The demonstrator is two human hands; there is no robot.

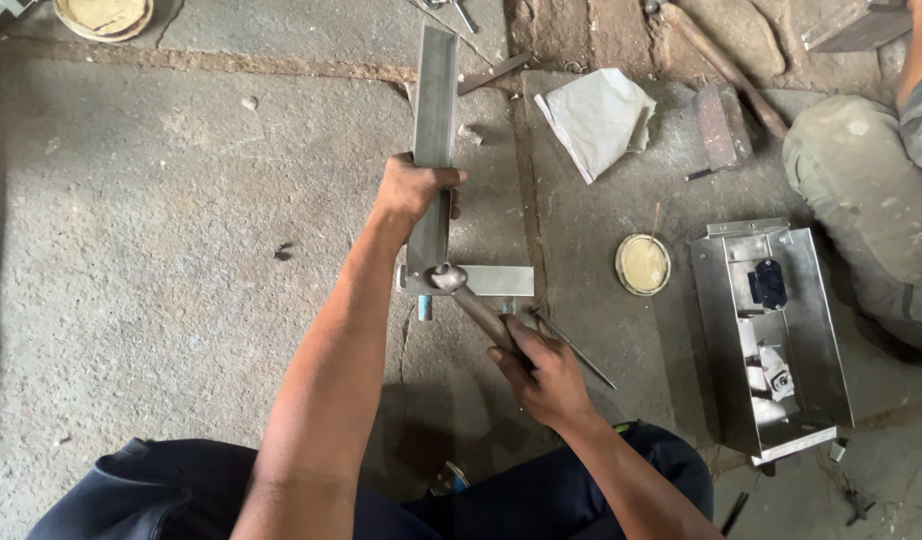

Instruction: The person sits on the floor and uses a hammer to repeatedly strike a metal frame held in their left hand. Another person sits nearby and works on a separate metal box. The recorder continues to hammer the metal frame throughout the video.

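- A long steel bar (pixel 434 110) lying on the floor (pixel 181 250) was gripped by the left hand (pixel 411 190).
- A hammer (pixel 466 300) was clasped in the right hand (pixel 546 375), its head set at the bar's corner joint.
- Small parts, hard to make out, were held in an open metal tray (pixel 816 330).
- A round tin (pixel 642 264) of pale paste was seen beside it.

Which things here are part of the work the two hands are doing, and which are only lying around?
In hand:
- long grey steel bar, gripped by the left hand
- short steel crosspiece at its lower end
- hammer with wooden handle, held by the right hand

Lying about:
- open sheet-metal box
- round yellowish disc
- crumpled white paper
- thin metal rod
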